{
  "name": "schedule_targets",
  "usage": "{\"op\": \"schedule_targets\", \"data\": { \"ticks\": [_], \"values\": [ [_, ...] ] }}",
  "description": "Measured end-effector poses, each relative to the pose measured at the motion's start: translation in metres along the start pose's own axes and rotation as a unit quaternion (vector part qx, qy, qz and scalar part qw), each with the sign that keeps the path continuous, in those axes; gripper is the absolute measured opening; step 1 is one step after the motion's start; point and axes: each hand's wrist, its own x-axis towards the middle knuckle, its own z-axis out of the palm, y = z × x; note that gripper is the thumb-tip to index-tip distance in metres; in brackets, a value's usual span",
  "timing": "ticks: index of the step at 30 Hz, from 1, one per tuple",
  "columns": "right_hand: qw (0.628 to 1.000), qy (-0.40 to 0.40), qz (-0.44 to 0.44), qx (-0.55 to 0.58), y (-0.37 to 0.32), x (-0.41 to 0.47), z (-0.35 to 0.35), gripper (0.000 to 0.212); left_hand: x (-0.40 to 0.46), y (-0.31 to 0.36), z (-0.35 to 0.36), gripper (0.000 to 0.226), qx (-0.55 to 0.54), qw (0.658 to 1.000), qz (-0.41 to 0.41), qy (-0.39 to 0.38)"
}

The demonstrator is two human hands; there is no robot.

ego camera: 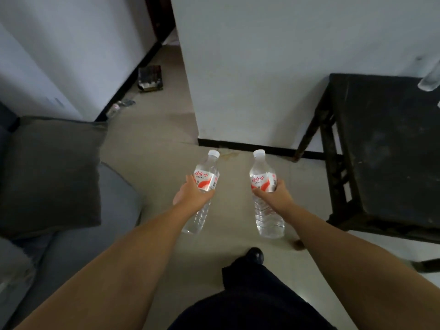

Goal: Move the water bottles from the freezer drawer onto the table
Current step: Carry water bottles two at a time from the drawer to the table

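Note:
I carry two clear water bottles with white caps and red-and-white labels, both held out over the floor. My left hand (192, 192) grips the left water bottle (206, 178) around its middle. My right hand (277, 192) grips the right water bottle (262, 179) the same way. A dark table (390, 151) stands to the right, against the white wall. Another clear bottle (429, 78) stands at the table's far right edge, partly cut off by the frame. No freezer drawer is in view.
A grey sofa (71, 239) with a dark cushion (52, 172) fills the left side. A white wall corner (238, 79) juts out ahead. A dark box (150, 78) and a bottle (117, 107) lie on the floor by the left wall.

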Motion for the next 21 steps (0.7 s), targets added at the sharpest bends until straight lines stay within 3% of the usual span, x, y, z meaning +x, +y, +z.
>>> {"op": "schedule_targets", "data": {
  "ticks": [11, 16, 21],
  "values": [
    [0.993, 0.062, 0.022, 0.093, -0.055, 0.149, -0.118, 0.067, 0.158, 0.177, 0.044, 0.065, -0.108, 0.989, 0.048, -0.083],
    [0.986, 0.111, 0.066, 0.103, -0.062, 0.195, -0.157, 0.057, 0.206, 0.247, 0.077, 0.066, -0.065, 0.985, 0.097, -0.124],
    [0.974, 0.168, 0.088, 0.128, -0.072, 0.252, -0.191, 0.070, 0.268, 0.310, 0.101, 0.066, 0.002, 0.976, 0.152, -0.156]
  ]
}}
